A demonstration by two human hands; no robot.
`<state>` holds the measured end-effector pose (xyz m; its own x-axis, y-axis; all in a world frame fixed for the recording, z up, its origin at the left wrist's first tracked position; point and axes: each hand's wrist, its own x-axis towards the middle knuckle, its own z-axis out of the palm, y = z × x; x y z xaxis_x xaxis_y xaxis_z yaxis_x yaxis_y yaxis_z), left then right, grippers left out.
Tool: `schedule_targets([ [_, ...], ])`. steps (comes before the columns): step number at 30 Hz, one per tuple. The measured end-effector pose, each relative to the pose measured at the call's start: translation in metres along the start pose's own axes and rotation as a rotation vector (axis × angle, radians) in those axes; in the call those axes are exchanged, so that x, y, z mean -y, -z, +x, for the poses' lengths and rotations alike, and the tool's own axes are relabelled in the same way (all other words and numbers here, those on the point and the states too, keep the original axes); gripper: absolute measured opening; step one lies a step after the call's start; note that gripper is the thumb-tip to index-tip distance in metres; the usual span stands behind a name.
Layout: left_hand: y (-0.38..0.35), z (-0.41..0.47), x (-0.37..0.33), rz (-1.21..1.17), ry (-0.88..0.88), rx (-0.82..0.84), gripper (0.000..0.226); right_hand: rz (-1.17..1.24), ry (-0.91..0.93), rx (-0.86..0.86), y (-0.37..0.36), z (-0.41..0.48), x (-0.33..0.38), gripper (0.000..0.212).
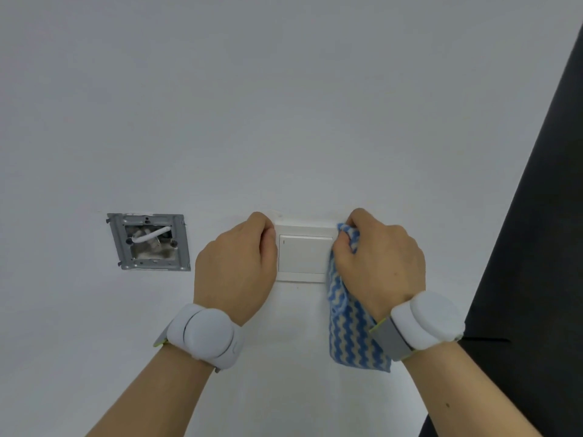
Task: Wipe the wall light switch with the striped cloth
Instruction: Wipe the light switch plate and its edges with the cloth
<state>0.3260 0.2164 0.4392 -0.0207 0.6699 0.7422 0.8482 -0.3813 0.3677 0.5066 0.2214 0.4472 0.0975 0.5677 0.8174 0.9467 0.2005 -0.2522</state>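
A white wall light switch sits on the white wall between my two hands. My left hand rests against the switch's left edge with its fingers curled under, holding nothing that I can see. My right hand presses against the switch's right edge and grips the striped cloth, blue and beige in wavy bands. A bit of cloth shows above my fingers at the plate's top right corner; the rest hangs down below my wrist. My fingertips are hidden.
An open metal wall box with a white cable inside is set in the wall to the left of the switch. A dark panel runs diagonally along the right edge. White bands sit on both wrists.
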Motion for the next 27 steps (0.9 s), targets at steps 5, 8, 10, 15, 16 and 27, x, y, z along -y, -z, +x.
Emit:
schedule_targets([
  [5,-0.001,0.0,0.002,-0.019,-0.002,-0.019,0.016,-0.038,-0.055,0.182,-0.014,-0.04,-0.004,0.015],
  [8,-0.002,-0.001,0.001,-0.024,-0.006,-0.025,0.016,-0.059,-0.061,0.255,-0.017,-0.05,-0.007,0.016],
  [10,-0.003,0.0,0.001,-0.026,-0.008,-0.028,0.016,-0.07,-0.051,0.172,-0.012,-0.037,-0.005,0.018],
  [15,-0.003,-0.001,0.002,-0.033,0.0,-0.034,0.016,-0.032,-0.035,0.015,0.001,-0.004,0.005,0.018],
  [16,-0.003,-0.001,0.003,-0.036,0.003,-0.035,0.016,-0.038,-0.036,0.033,-0.001,-0.008,0.005,0.019],
  [27,-0.003,-0.001,0.003,-0.049,-0.007,-0.05,0.015,-0.044,-0.063,0.268,-0.027,-0.062,-0.009,0.018],
])
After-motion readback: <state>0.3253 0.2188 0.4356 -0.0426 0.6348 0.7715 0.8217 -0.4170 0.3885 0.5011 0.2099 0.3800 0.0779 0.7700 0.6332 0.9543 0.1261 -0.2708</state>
